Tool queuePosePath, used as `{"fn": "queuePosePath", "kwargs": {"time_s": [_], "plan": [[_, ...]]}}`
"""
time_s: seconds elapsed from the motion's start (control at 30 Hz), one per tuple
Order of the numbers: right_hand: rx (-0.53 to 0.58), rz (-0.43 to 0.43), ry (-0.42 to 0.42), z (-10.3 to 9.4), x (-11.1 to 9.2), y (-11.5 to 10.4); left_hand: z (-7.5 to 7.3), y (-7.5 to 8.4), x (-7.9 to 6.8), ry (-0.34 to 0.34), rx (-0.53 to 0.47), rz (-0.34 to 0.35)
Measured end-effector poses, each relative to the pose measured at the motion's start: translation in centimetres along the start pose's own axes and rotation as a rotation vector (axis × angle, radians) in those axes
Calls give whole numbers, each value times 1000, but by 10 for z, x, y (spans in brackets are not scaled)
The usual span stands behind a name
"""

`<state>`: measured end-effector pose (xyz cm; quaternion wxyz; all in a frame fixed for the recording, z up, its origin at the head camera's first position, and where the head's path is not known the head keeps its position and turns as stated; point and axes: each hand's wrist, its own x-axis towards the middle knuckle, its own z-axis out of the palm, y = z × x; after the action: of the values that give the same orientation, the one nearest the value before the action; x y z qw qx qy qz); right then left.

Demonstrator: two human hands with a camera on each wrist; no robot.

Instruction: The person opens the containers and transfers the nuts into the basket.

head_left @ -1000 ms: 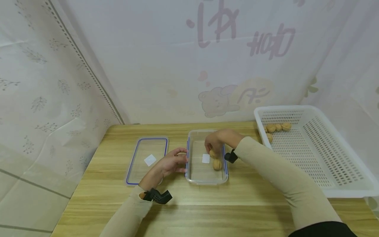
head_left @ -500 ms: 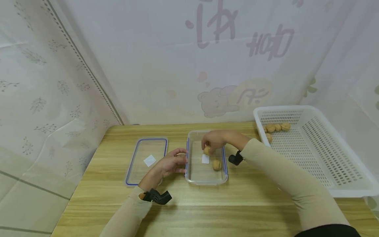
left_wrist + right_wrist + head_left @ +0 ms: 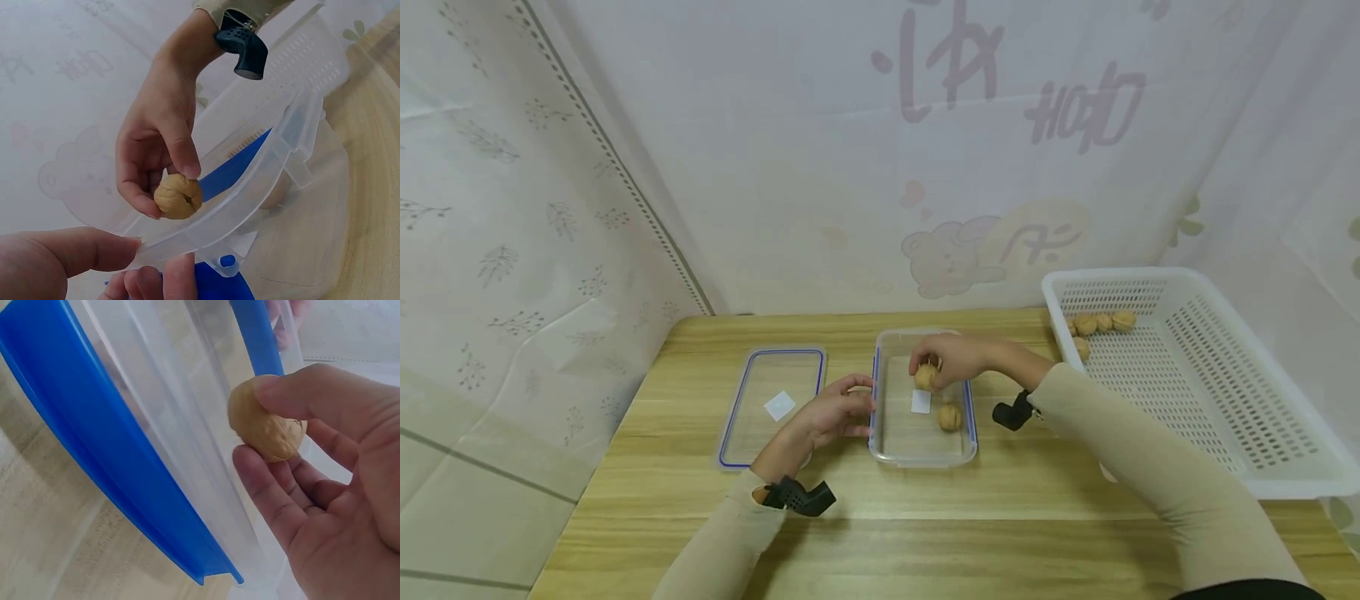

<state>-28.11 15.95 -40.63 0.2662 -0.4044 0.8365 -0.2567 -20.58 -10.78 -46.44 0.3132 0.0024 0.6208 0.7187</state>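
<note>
My right hand [image 3: 958, 357] pinches a walnut [image 3: 927, 377] between thumb and fingers above the clear plastic container [image 3: 887, 454]. In the right wrist view, the walnut [image 3: 265, 422] sits between thumb and fingertips. A second walnut [image 3: 950, 417] lies in the container's right part, near a white square label [image 3: 921, 402]. My left hand [image 3: 835, 411] touches the container's left side with its fingers spread. The left wrist view shows its fingertips [image 3: 179, 278] beside the rim and a blue side latch [image 3: 222, 284].
A clear lid [image 3: 760, 433] with a blue seal lies left of the container, partly behind my left hand. At the right stands a white perforated basket [image 3: 1210, 442] with several walnuts [image 3: 1103, 322] in its far left corner. A printed cloth [image 3: 820, 208] hangs behind the table [image 3: 880, 550].
My right hand lifts the walnut slightly off the container's floor after moving it leftward; its wrist has shifted right. The other walnut and my left hand stay put.
</note>
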Motion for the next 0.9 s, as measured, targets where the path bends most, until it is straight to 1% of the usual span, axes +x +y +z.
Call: {"fn": "queuePosePath", "kwargs": {"time_s": [0.23,0.47,0.67,0.77,0.9], "plan": [[157,-36,96,1,-10,1,1,0,0,5,-4,-4],[290,-16,147,0,-21,12,1,-2,0,-9,5,2],[381,3,208,-8,-37,17,0,-2,0,-8,3,-2],[413,9,236,-15,-48,18,0,-3,0,0,3,-3],[403,26,288,-24,-63,21,-1,-2,0,12,6,-4]]}}
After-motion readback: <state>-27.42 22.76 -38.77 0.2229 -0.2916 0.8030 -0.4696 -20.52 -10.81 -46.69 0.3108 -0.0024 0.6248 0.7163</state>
